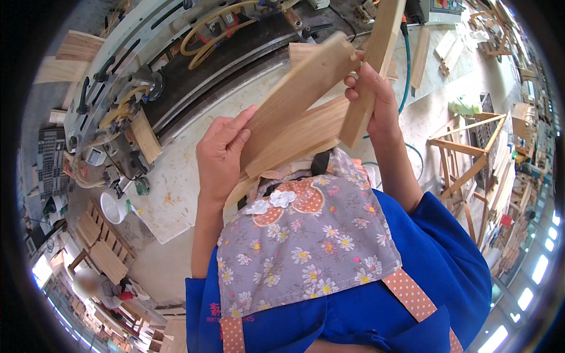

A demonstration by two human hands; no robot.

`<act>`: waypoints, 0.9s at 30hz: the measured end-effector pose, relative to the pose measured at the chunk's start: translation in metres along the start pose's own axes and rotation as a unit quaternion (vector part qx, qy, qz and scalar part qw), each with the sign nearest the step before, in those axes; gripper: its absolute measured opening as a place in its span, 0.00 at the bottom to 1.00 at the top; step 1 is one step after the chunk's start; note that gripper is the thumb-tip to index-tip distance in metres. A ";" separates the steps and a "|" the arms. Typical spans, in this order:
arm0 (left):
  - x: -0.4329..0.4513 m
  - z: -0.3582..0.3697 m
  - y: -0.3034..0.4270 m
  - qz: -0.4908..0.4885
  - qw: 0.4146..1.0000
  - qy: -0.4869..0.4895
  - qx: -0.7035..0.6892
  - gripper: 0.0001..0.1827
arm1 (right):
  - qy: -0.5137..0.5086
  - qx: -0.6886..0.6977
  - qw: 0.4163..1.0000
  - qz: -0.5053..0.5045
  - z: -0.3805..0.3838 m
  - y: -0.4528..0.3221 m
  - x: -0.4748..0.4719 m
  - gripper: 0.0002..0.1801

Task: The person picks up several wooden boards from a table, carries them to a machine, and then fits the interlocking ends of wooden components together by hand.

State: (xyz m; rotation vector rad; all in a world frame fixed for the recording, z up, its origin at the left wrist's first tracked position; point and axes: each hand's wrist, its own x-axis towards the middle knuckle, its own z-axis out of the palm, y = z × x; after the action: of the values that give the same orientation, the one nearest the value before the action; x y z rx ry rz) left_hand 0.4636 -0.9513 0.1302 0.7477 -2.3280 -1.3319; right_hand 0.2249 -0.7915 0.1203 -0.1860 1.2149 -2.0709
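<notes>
A wide wooden board (300, 90) slants up in front of my chest. My left hand (223, 150) grips its lower end, thumb on the face. The far end of the board is notched and slightly blurred, and it meets a long narrow wooden strip (382, 39) near the fingertips of my right hand (377, 97). That hand is closed around the strip, which stands steeply and runs out of view at the top. Below the held board lie further wooden boards (304, 132), close against my flowered apron (309, 247); how they are supported is hidden.
A woodworking machine with a dark bed (207, 79) and yellow air hoses (194, 44) stands beyond a pale worktop (176, 194). A white bucket (114, 207) is at left. Wooden frames (468, 148) stand right. Another person (108, 291) is at lower left, near stacked boards (108, 260).
</notes>
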 end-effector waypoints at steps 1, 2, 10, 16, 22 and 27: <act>0.000 0.004 -0.002 -0.080 0.986 0.007 -0.148 0.23 | -0.008 0.005 1.000 0.013 0.003 0.002 0.001 0.24; 0.001 0.010 -0.003 -0.159 0.943 0.012 -0.292 0.21 | -0.015 0.009 1.000 0.025 0.007 0.005 0.002 0.25; 0.002 0.028 0.000 -0.302 0.778 -0.030 -0.551 0.24 | -0.111 -0.040 0.987 0.113 0.051 0.038 -0.012 0.30; 0.000 0.025 -0.001 -0.304 0.751 -0.043 -0.585 0.24 | -0.130 -0.078 0.982 0.117 0.062 0.029 -0.007 0.26; 0.001 0.028 0.000 -0.315 0.731 -0.045 -0.604 0.24 | -0.099 -0.109 0.983 0.106 0.062 0.023 0.002 0.22; 0.003 0.024 0.002 -0.324 0.702 -0.085 -0.628 0.25 | -0.092 -0.066 0.987 0.115 0.058 0.025 0.014 0.22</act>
State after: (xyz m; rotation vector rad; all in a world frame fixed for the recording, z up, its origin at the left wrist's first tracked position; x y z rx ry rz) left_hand 0.4477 -0.9353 0.1205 0.9069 -0.6379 -2.7928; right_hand 0.2534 -0.8488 0.1286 -0.2791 1.2006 -1.7366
